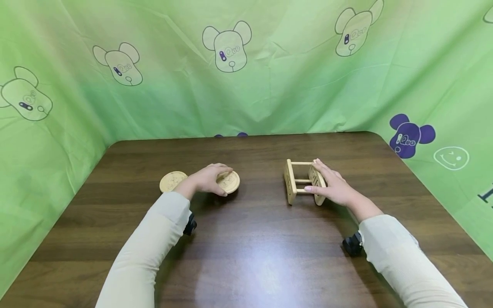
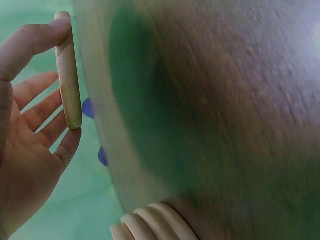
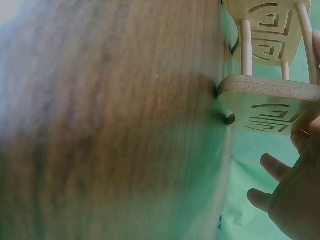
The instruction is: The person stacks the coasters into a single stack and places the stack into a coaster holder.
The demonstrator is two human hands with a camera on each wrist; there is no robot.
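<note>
Head view: a green cloth [image 1: 173, 107] printed with bear heads is hanging along the left, far and right sides of a dark brown worktop [image 1: 262, 248]. Going left to right, a stack [image 1: 169, 182] of pale round wooden discs is lying on the worktop, partly hidden by the left wrist; the left wrist view is showing at least four rounded edges in it. A light sleeve [image 1: 140, 252] is covering the left forearm, with a black strap [image 1: 190, 225] sitting under the wrist.

The left hand [image 1: 204, 179] is holding one wooden disc [image 1: 231, 183], its thumb and fingertips gripping opposite edges. This disc is hanging above the worktop, just right of the stack; a line drawing is showing on its upper face.

Well to the right, a wooden rack [image 1: 289, 182] is standing on the worktop, round rods joining its two end panels, both carrying cut-out patterns. The right hand [image 1: 335, 188] is gripping the rack at its right end panel, thumb reaching toward the near rod, other fingers spreading behind. A matching sleeve [image 1: 404, 256] and a black band [image 1: 352, 244] are showing at the right wrist.
</note>
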